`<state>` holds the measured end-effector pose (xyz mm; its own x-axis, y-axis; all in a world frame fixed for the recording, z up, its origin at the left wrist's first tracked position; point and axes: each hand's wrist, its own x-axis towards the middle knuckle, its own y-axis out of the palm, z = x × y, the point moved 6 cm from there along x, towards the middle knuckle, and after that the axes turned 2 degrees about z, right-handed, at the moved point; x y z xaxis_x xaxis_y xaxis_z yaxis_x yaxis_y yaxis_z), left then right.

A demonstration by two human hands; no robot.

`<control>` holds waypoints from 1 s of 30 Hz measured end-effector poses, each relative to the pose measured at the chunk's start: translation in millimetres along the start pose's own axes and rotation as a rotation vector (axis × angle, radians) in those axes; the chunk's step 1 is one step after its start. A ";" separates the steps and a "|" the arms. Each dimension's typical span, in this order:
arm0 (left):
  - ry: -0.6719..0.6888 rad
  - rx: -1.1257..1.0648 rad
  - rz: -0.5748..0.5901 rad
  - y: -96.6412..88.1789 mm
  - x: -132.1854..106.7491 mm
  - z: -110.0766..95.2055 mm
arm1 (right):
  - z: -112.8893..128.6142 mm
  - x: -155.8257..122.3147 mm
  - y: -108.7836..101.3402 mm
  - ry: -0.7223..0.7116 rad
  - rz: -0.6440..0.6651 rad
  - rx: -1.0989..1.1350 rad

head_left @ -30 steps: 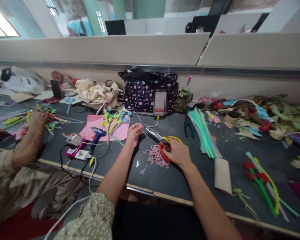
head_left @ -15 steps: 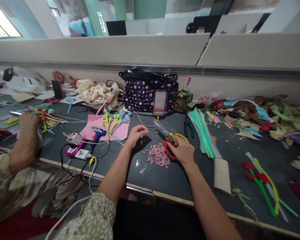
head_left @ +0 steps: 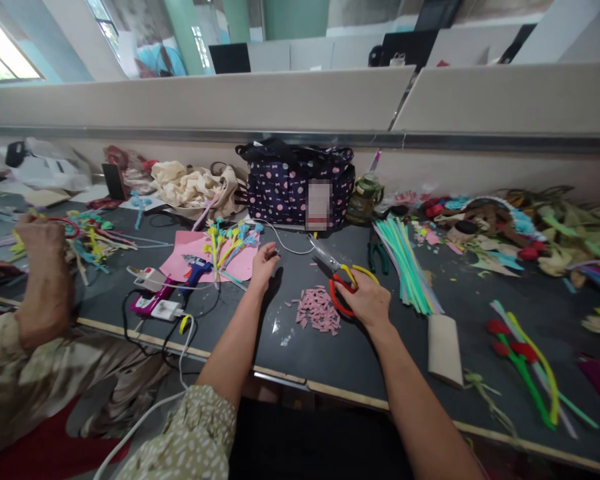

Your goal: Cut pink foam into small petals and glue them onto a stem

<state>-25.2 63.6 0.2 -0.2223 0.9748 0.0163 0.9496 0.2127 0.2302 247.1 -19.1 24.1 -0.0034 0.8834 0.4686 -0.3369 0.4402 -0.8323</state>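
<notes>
My right hand (head_left: 369, 301) grips the red and yellow handles of a pair of scissors (head_left: 337, 268), whose blades point up and to the left above the dark table (head_left: 360, 360). A small heap of pink cut scraps (head_left: 317, 311) lies just left of that hand. My left hand (head_left: 264, 261) hovers near a pink sheet (head_left: 189, 251) and a white cable (head_left: 291, 248), its fingers curled in a loose pinch; what they hold is too small to make out.
A dotted dark bag (head_left: 300, 185) stands behind. A blue glue gun (head_left: 194, 269) and a power strip (head_left: 153, 280) sit left. Green sticks (head_left: 405, 267), pliers (head_left: 377, 252) and a cardboard tube (head_left: 444, 350) lie right. Another person's hand (head_left: 43, 243) works among coloured strips at far left.
My right hand has lifted the scissors and carried them slightly right and away from the scraps. My left hand has curled and moved toward the cable. The neighbour's hand shifted left.
</notes>
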 end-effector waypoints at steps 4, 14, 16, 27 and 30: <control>0.077 -0.056 -0.016 -4.7 2.1 -5.7 | 0.3 -0.1 0.1 -0.008 -0.008 0.012; 0.499 0.729 0.638 70.6 -42.4 -0.6 | -1.2 0.8 0.1 0.020 -0.015 -0.003; 0.524 0.804 0.676 74.2 -44.3 4.1 | 0.0 0.7 0.5 0.012 -0.014 -0.002; 0.511 0.922 0.634 71.7 -40.7 11.1 | 0.9 -0.1 2.3 0.009 -0.008 -0.012; 0.455 0.803 0.507 62.4 -33.4 7.8 | 0.3 -0.8 3.2 0.007 -0.019 -0.009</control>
<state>43.3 44.8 6.4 0.3378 0.8806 0.3322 0.7851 -0.0690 -0.6155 245.7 -18.4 21.3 0.0092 0.8758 0.4826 -0.3287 0.4584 -0.8257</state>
